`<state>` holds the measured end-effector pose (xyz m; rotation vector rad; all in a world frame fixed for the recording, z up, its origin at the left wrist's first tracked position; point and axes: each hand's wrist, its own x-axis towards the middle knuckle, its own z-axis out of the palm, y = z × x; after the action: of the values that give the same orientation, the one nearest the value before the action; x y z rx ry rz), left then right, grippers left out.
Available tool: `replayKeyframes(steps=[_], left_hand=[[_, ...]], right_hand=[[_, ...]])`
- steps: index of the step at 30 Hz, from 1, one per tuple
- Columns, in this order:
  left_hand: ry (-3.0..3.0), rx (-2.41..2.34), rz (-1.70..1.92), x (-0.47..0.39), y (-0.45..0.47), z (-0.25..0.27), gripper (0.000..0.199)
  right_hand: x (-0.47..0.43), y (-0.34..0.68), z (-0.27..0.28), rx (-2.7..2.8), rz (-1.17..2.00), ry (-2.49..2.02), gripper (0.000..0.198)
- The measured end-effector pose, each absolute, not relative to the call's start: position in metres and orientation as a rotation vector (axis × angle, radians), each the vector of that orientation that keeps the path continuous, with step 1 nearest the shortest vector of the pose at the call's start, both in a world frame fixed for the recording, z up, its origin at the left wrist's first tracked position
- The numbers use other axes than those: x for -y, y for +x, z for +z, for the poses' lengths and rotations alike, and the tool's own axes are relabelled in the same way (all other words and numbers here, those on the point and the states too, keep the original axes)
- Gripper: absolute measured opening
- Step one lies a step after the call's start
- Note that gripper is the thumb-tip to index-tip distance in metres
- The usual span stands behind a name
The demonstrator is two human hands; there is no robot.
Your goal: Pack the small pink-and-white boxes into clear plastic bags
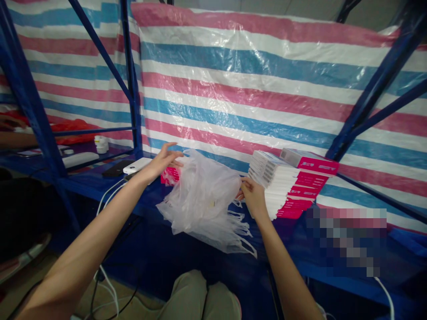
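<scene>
A crumpled, translucent white plastic bag lies on the blue shelf in front of me, its loose handles trailing to the lower right. My left hand reaches to the bag's upper left side with its fingers spread. Whether those fingertips touch the plastic I cannot tell. At the bag's right edge, my right hand has its fingers pinched on the plastic. Beside that hand stands a tall stack of pink and white boxes. Part of another pink package shows behind the bag, below my left hand.
A white device and a black flat object lie left, with white cables hanging down. Blue metal posts frame the shelf before a striped plastic sheet. Another person's arm shows far left, near white bottles.
</scene>
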<state>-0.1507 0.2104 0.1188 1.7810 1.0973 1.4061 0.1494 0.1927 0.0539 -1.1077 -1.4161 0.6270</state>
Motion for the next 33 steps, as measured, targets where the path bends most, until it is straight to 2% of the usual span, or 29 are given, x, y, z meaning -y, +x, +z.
replayKeyframes(steps=[3,6,10,13,16,18,24,29,33], left_hand=[[2.094,-1.437,1.257,-0.202,-0.164,0.099,0.049],[2.186,-1.606,1.271,-0.183,-0.173,0.088,0.041],[2.258,-1.544,0.955,-0.143,-0.162,0.073,0.041],[2.37,-1.416,0.778,-0.121,-0.144,0.06,0.041],[2.398,-1.297,0.822,-0.121,-0.131,0.052,0.031],[2.348,-1.179,0.878,-0.128,-0.128,0.052,0.022],[2.115,-1.133,1.009,-0.134,-0.129,0.058,0.023],[2.244,-1.193,0.847,-0.111,-0.126,0.051,0.035],[2.228,-1.104,0.895,-0.107,-0.115,0.038,0.022]], right_hand=[[-0.204,0.147,0.032,1.473,0.664,-1.179,0.025],[-0.21,0.151,0.017,1.49,0.697,-1.244,0.025],[-0.209,0.159,0.009,1.528,0.705,-1.298,0.028],[-0.195,0.16,0.015,1.682,0.469,-1.379,0.032],[-0.166,0.152,0.029,1.749,0.042,-1.367,0.028],[-0.144,0.146,0.037,1.807,-0.062,-1.221,0.025],[-0.119,0.149,0.027,2.097,-0.04,-0.92,0.024],[-0.127,0.156,0.005,2.191,-0.044,-0.942,0.028],[-0.124,0.146,0.001,2.156,-0.095,-0.933,0.026]])
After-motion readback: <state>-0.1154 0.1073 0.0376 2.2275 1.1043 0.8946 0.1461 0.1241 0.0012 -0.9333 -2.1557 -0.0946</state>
